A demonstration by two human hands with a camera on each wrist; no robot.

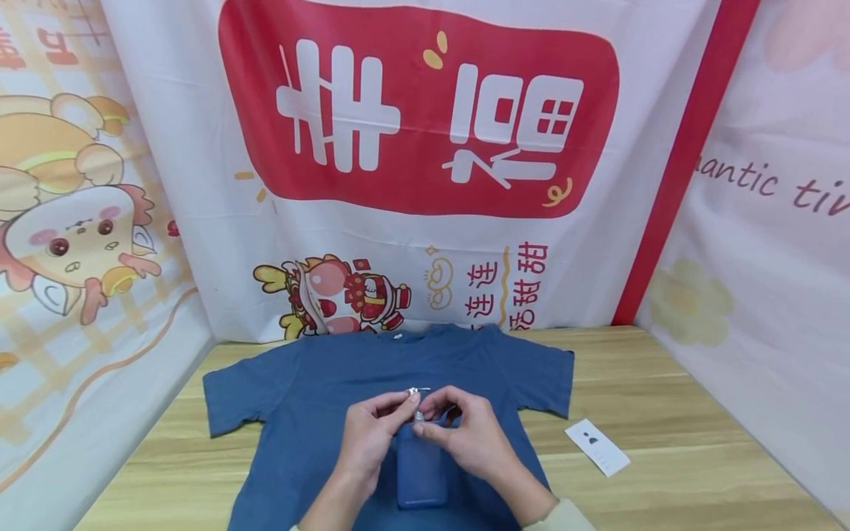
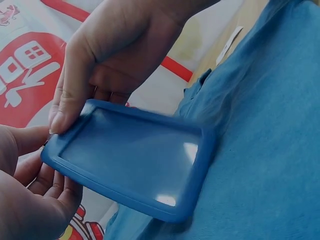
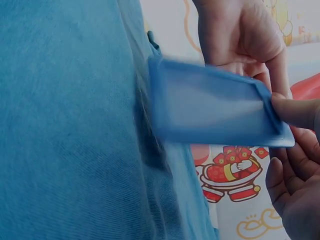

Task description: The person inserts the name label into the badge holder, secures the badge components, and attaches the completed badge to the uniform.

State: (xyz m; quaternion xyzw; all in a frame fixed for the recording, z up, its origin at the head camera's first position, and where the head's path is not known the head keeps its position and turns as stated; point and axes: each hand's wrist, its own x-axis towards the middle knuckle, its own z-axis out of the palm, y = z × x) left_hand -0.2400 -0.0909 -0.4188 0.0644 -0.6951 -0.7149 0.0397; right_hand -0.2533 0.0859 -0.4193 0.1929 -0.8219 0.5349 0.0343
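A blue card holder (image 1: 421, 472) with a clear window hangs over the dark blue T-shirt (image 1: 319, 383). My right hand (image 1: 468, 428) pinches its top end, and in the right wrist view the thumb (image 3: 295, 111) lies across that end. Above the holder, my left hand (image 1: 372, 435) pinches a small metal clip (image 1: 415, 391) between thumb and fingers. In the left wrist view the holder (image 2: 130, 155) tilts away from both hands, its far end close to the shirt. The fingers mostly hide how clip and holder meet.
The T-shirt lies spread on a wooden table (image 1: 664, 413). To its right is a white card (image 1: 598, 447) with a dark person icon. Printed cloth (image 1: 425, 243) hangs behind the table, and more hangs at both sides.
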